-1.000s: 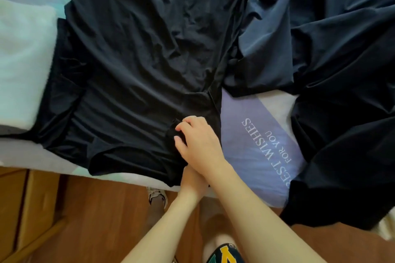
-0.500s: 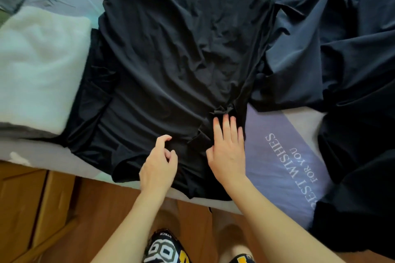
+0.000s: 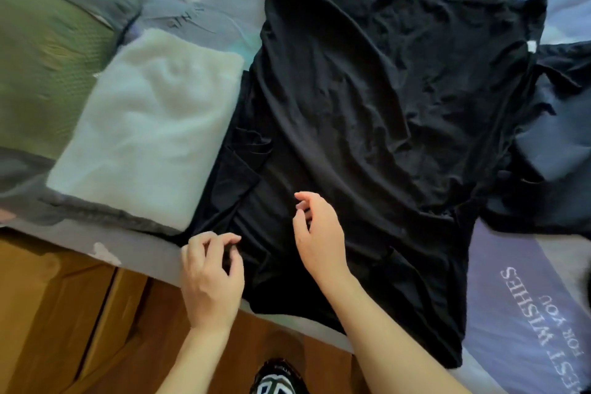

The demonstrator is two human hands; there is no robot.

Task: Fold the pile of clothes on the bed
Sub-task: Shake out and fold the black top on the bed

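Note:
A black shirt (image 3: 383,112) lies spread out and wrinkled on the bed, its lower part hanging to the bed's near edge. My left hand (image 3: 209,272) is at the shirt's lower left side, with curled fingers and thumb pinching the fabric edge. My right hand (image 3: 319,233) is over the lower middle of the shirt, its fingers loosely curled and holding nothing. Whether it touches the cloth I cannot tell.
A folded white fluffy item (image 3: 144,131) lies left of the shirt, against a green pillow (image 3: 48,61). More dark clothes (image 3: 556,144) are heaped at the right. The printed bedsheet (image 3: 527,313) shows at lower right. The wooden floor (image 3: 80,313) and my shoe (image 3: 278,377) are below.
Both hands have moved left across the shirt. My right hand lifted from lying flat near the shirt's right side, and my left hand reached the lower left edge. The view swung left.

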